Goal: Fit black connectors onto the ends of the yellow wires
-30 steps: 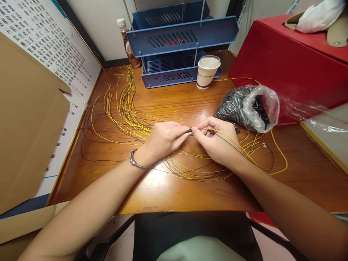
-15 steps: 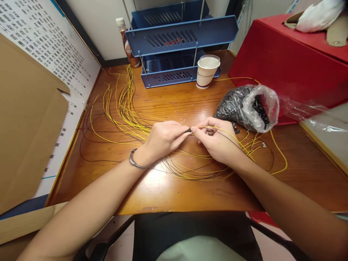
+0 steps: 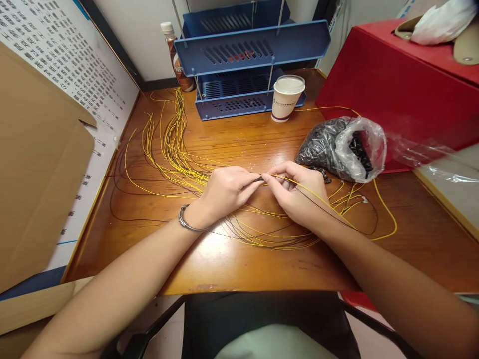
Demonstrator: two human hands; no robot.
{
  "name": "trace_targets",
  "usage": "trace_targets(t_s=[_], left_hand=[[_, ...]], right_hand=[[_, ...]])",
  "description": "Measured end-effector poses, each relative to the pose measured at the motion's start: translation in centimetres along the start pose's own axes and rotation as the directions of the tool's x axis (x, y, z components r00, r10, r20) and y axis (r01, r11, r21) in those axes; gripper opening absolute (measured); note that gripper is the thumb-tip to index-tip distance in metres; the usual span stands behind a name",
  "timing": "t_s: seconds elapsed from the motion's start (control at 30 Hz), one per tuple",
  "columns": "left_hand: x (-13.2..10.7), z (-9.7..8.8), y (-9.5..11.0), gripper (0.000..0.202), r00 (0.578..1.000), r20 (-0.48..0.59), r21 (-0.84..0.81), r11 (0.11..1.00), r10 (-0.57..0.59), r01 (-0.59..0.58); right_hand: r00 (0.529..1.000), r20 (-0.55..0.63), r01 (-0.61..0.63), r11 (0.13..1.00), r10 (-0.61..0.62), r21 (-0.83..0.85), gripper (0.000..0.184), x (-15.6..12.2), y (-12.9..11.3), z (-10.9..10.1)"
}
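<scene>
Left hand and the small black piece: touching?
Touching: the head view shows the left hand pinching the small black piece between thumb and forefinger.

Small black piece (image 3: 258, 179), short, slim, pinched in left hand (image 3: 227, 188); finer detail too small to read. Yellow wire (image 3: 307, 189) and dark wire (image 3: 337, 217), both thin, pinched in right hand (image 3: 301, 195), draped over its back.

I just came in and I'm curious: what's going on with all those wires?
Someone's left hand pinches a small black piece. The right hand meets it, holding a yellow wire and a dark wire that trail back over that hand. Whether they are inside the piece is too small to tell. More wires lie across the table, and an open clear bag sits beyond the right hand.
</scene>
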State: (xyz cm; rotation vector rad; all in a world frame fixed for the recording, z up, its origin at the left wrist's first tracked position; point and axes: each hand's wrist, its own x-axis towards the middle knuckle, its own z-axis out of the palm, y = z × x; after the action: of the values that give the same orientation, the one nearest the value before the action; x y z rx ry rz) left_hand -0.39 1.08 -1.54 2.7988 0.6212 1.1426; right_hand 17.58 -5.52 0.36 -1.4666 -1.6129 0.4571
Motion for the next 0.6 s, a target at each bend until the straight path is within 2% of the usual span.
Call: trace_targets(t_s=[0.27, 0.6], left_hand=[[-0.01, -0.11, 0.10, 0.017, 1.000, -0.001, -0.005, 1.000, -0.018, 0.018], [-0.22, -0.17, 0.09, 0.018, 0.999, 0.034, -0.014, 1.000, -0.016, 0.017]], right_hand=[[1.000, 0.009, 0.008, 1.000, -0.008, 0.013, 0.012, 0.04, -0.05, -0.28], [0.997, 0.064, 0.054, 0.997, -0.051, -0.050, 0.012, 0.01, 0.64, -0.10]])
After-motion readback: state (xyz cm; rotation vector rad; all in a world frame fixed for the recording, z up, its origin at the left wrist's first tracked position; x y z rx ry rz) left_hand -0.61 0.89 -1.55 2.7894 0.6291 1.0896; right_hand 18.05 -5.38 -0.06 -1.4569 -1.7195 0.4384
